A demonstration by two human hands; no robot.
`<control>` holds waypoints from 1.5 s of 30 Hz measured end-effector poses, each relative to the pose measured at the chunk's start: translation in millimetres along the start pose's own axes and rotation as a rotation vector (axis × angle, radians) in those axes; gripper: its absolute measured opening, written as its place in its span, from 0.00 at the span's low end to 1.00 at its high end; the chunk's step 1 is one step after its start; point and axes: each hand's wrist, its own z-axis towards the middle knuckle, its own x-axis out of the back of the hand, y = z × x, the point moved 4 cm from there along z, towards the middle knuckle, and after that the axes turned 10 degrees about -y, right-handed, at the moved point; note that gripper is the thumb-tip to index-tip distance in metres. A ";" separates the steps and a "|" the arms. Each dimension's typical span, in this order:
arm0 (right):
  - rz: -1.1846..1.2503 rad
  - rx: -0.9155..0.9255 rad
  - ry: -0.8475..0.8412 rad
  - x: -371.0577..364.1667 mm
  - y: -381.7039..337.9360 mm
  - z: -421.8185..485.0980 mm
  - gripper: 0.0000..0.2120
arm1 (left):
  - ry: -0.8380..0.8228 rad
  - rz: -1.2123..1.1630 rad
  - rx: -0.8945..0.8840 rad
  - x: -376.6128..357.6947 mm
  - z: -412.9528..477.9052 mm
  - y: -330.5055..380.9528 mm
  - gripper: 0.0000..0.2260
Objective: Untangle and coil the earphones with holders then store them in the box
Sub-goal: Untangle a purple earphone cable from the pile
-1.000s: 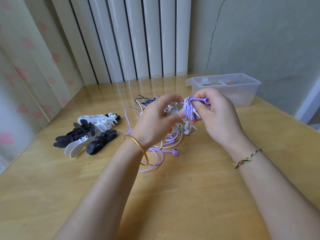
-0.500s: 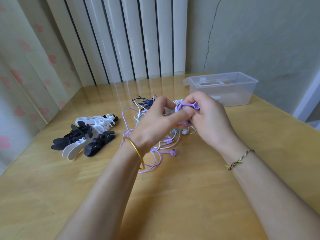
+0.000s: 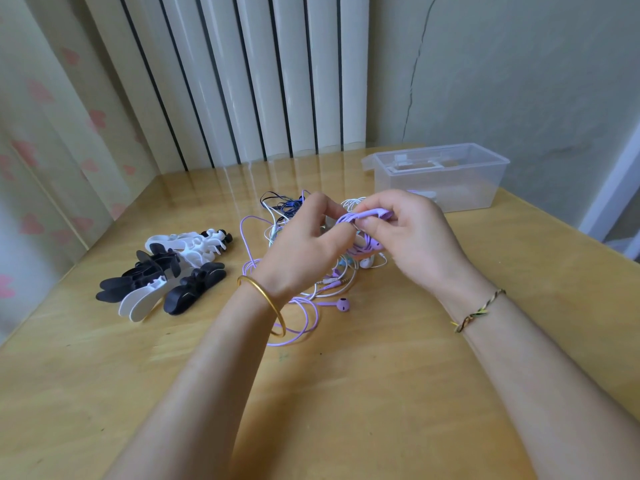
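Observation:
Above the table's middle, both hands work on a coil of purple earphone cable (image 3: 367, 215). My right hand (image 3: 412, 237) pinches the coil between thumb and fingers. Curled fingers of my left hand (image 3: 308, 242) grip its left end; the holder under the coil is hidden. Beneath the hands lies a tangle of earphones (image 3: 311, 271) in purple, white, light blue and dark blue, with one purple earbud (image 3: 343, 304) lying loose in front. A pile of black and white holders (image 3: 169, 271) lies at the left. The clear plastic box (image 3: 440, 178) stands at the back right.
The wooden table (image 3: 346, 393) ends at a ribbed white radiator (image 3: 259, 81) behind and a curtain (image 3: 52, 133) on the left. The wall rises behind the box. The table's right edge runs diagonally past the box.
The white holder seen between my hands a second ago is now covered by the purple coil and my fingers. Both hands shifted slightly lower and closer together.

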 end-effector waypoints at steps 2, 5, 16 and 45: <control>0.010 -0.005 -0.001 -1.4 2.6 0.2 0.12 | 0.000 0.039 -0.017 -1.3 -0.2 -1.0 0.04; 0.025 0.002 -0.013 -4.1 5.9 1.2 0.12 | 0.017 0.046 -0.030 -2.1 0.4 -1.6 0.04; -0.015 0.018 0.013 -15.4 3.2 -1.5 0.09 | 0.042 0.041 -0.041 -2.6 0.0 0.0 0.12; 0.247 0.060 -0.088 -14.6 -0.6 -0.3 0.12 | -0.022 -0.055 0.008 7.2 -3.3 3.6 0.10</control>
